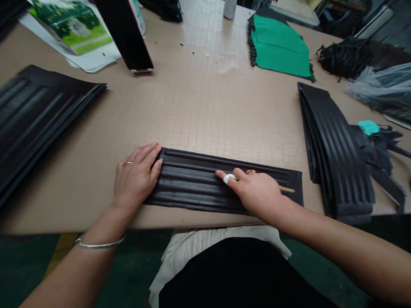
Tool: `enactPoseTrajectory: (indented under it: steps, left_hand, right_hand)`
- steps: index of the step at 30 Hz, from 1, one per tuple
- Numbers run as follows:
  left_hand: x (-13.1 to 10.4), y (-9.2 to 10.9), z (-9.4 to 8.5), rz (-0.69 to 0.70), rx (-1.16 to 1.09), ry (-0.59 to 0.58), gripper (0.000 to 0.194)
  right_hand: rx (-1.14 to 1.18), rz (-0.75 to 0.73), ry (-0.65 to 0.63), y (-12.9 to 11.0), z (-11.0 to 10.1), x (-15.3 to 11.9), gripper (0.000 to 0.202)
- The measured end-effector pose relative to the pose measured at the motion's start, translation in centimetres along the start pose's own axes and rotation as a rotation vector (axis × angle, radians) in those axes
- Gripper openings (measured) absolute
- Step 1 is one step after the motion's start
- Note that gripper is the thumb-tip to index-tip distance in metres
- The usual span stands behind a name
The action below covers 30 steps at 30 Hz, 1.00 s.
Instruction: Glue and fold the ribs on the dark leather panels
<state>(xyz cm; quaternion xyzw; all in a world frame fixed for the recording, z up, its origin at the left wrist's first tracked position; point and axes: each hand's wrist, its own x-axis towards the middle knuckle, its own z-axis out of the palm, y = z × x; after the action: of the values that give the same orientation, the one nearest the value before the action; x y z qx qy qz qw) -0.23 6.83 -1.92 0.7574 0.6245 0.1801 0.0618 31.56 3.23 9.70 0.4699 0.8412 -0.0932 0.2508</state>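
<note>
A long black ribbed panel, leather-like, lies flat near the front edge of the table. My left hand rests on its left end, fingers stretched together and thumb a little apart, gripping nothing. Over the panel's right half, my right hand is closed around a thin wooden stick, whose tail sticks out behind the palm. The right index finger, wrapped in white, points left along a rib. The stick's front end is hidden under the hand.
A stack of ribbed black panels stands at right, beside black scraps. Larger black panels lie at left. Farther back are a propped phone, a green-printed packet, green cloth and a black stringy bundle.
</note>
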Motion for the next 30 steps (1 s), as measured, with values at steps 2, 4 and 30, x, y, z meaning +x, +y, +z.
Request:
enactPoseTrajectory:
  steps: [2,4,30]
  left_hand:
    - [-0.1,0.0,0.1,-0.022,0.029,0.003,0.048]
    - [-0.1,-0.1,0.2,-0.030,0.043,-0.003,0.048]
    - [0.0,0.0,-0.5,-0.056,0.042,-0.070,0.048]
  right_hand:
    - [-0.056,0.070,-0.060,3.4,2.3,-3.6,0.078]
    - [-0.095,0.136,-0.075,6.8,5.0,-7.1,0.084]
    - [0.237,-0.282,0.053,-7.2,-5.7,12.0,0.040]
